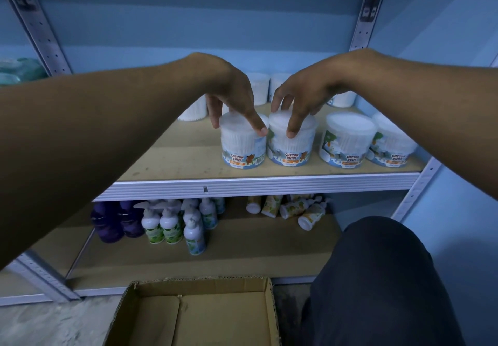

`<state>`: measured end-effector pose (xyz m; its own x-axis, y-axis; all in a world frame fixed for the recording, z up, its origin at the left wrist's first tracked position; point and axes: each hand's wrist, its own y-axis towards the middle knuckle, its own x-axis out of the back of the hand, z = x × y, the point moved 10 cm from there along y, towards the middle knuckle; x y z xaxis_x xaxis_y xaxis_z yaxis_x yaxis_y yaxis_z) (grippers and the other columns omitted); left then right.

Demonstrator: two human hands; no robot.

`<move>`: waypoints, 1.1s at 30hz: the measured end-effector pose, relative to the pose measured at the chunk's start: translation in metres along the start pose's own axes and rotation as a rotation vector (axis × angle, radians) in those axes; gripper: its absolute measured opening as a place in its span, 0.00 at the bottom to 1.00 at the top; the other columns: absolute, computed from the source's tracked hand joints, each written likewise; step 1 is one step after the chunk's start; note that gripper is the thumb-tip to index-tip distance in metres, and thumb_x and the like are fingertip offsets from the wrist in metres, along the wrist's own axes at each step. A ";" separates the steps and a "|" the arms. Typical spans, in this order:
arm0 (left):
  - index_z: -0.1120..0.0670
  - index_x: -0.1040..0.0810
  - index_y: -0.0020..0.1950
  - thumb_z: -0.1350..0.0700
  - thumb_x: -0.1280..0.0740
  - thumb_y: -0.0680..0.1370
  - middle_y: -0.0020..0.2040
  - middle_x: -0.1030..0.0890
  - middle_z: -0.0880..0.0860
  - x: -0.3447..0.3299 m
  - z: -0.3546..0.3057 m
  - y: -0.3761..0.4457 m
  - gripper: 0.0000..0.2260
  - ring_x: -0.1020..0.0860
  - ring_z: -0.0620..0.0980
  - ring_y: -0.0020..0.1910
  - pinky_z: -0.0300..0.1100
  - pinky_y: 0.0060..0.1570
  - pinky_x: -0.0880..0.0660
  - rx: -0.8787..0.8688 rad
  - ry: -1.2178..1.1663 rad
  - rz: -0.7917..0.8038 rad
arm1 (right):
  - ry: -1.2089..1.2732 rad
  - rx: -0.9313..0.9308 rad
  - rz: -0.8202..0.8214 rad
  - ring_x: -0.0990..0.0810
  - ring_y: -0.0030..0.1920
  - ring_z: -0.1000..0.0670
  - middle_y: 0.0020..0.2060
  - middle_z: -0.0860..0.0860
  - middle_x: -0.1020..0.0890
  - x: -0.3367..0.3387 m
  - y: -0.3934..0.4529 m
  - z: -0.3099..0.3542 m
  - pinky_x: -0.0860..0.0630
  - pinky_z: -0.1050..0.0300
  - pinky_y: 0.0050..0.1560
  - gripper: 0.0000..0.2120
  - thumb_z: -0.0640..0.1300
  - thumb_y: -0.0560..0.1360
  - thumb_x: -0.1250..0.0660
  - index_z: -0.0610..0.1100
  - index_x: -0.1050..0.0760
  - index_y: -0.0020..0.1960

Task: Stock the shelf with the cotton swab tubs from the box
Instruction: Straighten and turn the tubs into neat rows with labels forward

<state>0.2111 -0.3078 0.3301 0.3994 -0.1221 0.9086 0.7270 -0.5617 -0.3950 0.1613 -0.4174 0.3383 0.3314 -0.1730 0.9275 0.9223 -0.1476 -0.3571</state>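
Note:
Several clear cotton swab tubs with "Cotton Buds" labels stand on the wooden shelf (172, 168). My left hand (234, 98) reaches down over the leftmost front tub (241, 149), thumb and fingers pinching its lid rim. My right hand (301, 98) grips the lid of the second front tub (289, 149) the same way. Both tubs stand upright on the shelf board, touching each other. Two more front tubs (346, 143) (390, 146) stand to the right. Further tubs (258, 87) sit in a back row. The cardboard box (151, 316) lies open below, with no tubs visible inside.
Metal shelf uprights (40, 36) (363, 22) frame the bay. The lower shelf holds purple bottles (113, 221), white pump bottles (172, 224) and toppled tubes (293, 208). My knee in dark trousers (377, 278) is at the lower right, beside the box.

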 end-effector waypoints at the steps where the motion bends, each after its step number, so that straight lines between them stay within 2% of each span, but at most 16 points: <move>1: 0.51 0.22 0.65 0.31 0.23 0.59 0.63 0.22 0.53 0.000 0.000 0.000 0.40 0.15 0.60 0.47 0.50 0.47 0.16 0.008 0.004 0.003 | 0.002 0.006 0.006 0.24 0.64 0.47 0.68 0.53 0.25 0.000 -0.001 0.000 0.21 0.50 0.61 0.39 0.49 0.64 0.17 0.54 0.29 0.71; 4: 0.51 0.26 0.69 0.32 0.24 0.62 0.63 0.25 0.51 0.002 -0.004 -0.001 0.41 0.18 0.59 0.54 0.52 0.52 0.18 -0.005 -0.009 -0.012 | 0.024 0.002 -0.001 0.26 0.64 0.48 0.71 0.53 0.28 0.001 -0.002 -0.002 0.23 0.51 0.62 0.43 0.52 0.64 0.18 0.54 0.32 0.75; 8: 0.49 0.27 0.71 0.40 0.21 0.64 0.65 0.24 0.51 0.001 -0.007 -0.004 0.38 0.22 0.58 0.60 0.53 0.56 0.20 -0.054 -0.052 0.022 | 0.026 -0.034 -0.003 0.23 0.64 0.44 0.67 0.49 0.24 0.000 0.002 -0.004 0.22 0.48 0.62 0.41 0.55 0.65 0.19 0.52 0.31 0.74; 10: 0.49 0.25 0.69 0.43 0.20 0.64 0.64 0.23 0.53 -0.001 -0.005 -0.002 0.35 0.22 0.58 0.59 0.53 0.56 0.19 -0.051 -0.049 0.036 | 0.017 -0.041 -0.006 0.22 0.62 0.43 0.64 0.49 0.23 -0.001 0.002 -0.005 0.21 0.49 0.61 0.39 0.54 0.65 0.18 0.51 0.30 0.73; 13: 0.49 0.24 0.68 0.42 0.20 0.64 0.64 0.23 0.53 -0.003 -0.005 0.000 0.34 0.21 0.59 0.58 0.52 0.54 0.18 -0.052 -0.045 0.036 | 0.019 -0.037 -0.003 0.22 0.61 0.43 0.63 0.50 0.23 -0.001 0.002 -0.005 0.20 0.49 0.61 0.38 0.53 0.65 0.18 0.53 0.29 0.72; 18: 0.53 0.24 0.69 0.41 0.21 0.64 0.61 0.23 0.56 -0.003 -0.008 -0.001 0.36 0.19 0.60 0.53 0.52 0.51 0.17 -0.029 -0.033 0.031 | 0.014 -0.013 0.011 0.22 0.62 0.43 0.63 0.51 0.24 -0.002 0.003 -0.004 0.21 0.49 0.61 0.38 0.52 0.65 0.18 0.57 0.29 0.72; 26: 0.56 0.23 0.67 0.39 0.22 0.64 0.61 0.22 0.56 -0.004 -0.013 -0.003 0.36 0.18 0.61 0.52 0.51 0.47 0.16 -0.024 -0.026 0.036 | -0.079 0.000 0.015 0.20 0.59 0.45 0.61 0.52 0.22 0.001 0.002 -0.003 0.22 0.54 0.58 0.38 0.58 0.63 0.18 0.59 0.28 0.70; 33: 0.56 0.21 0.63 0.38 0.21 0.63 0.60 0.21 0.56 -0.005 -0.019 -0.003 0.34 0.17 0.61 0.50 0.53 0.46 0.16 -0.028 -0.018 0.031 | -0.152 -0.002 0.023 0.22 0.61 0.46 0.59 0.53 0.22 0.001 -0.005 -0.007 0.26 0.51 0.65 0.36 0.58 0.64 0.19 0.60 0.28 0.70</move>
<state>0.1969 -0.3212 0.3295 0.4314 -0.1251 0.8934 0.6985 -0.5804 -0.4186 0.1556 -0.4234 0.3407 0.3789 -0.0266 0.9250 0.9137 -0.1477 -0.3785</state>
